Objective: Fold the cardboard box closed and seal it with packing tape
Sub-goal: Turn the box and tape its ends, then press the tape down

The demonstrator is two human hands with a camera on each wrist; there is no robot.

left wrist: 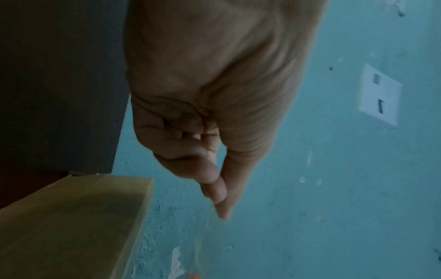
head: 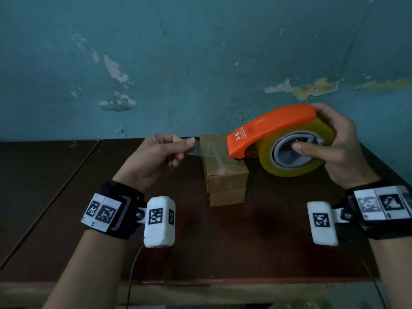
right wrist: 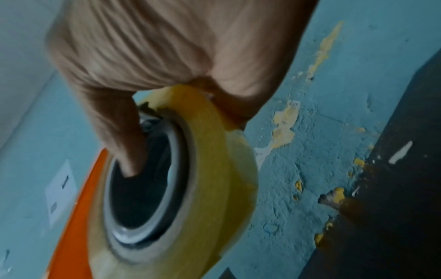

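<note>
A small closed cardboard box [head: 225, 177] stands on the dark wooden table [head: 66, 197], seen close in the left wrist view as the box [left wrist: 71, 226]. My right hand [head: 334, 141] grips an orange tape dispenser [head: 269, 128] with a yellowish tape roll [head: 292, 170], held in the air above and right of the box; the thumb sits in the grey core. In the right wrist view the tape roll [right wrist: 210, 188] fills the middle. My left hand [head: 160, 150] pinches the free end of clear tape [head: 205, 150] between thumb and forefinger, stretched over the box top.
A peeling teal wall [head: 200, 63] rises right behind the table. A white wall socket [left wrist: 379, 94] shows in the left wrist view. The table's front edge [head: 200, 282] runs near my forearms. A cable [head: 131, 275] hangs from the left wrist camera.
</note>
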